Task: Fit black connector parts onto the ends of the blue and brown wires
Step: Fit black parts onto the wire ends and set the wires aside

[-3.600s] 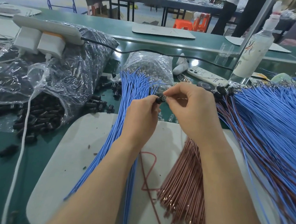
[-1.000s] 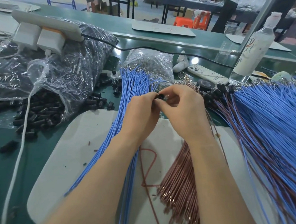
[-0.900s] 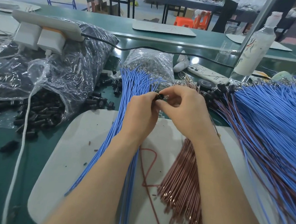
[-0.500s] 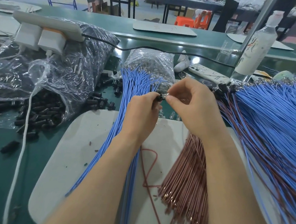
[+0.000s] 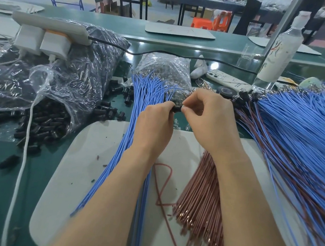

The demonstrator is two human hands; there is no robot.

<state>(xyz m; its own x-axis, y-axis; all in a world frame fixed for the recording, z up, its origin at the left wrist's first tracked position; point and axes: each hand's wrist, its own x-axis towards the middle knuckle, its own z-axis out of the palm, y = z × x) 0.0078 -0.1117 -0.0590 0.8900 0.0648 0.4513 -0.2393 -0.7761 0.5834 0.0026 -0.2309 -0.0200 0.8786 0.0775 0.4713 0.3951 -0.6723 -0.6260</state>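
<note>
Pinching small black cylindrical plastic connector [image 5: 176, 108] in left hand [image 5: 153, 126] fingertips, above far edge of white oval mat [image 5: 90, 156]. Pinching at its right end with right hand [image 5: 211, 122], gap from half second ago closed. Loose blue wire bundle [image 5: 116, 167], brown wire bundle [image 5: 196, 198] unmoved on mat.

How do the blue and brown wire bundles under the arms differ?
The blue wire bundle runs from the clear bag off the frame's bottom; the brown wire bundle stops on the white pad. Blue shows metal terminals at its far end, brown coppery tips at its near end. Both lie on the pad.
</note>
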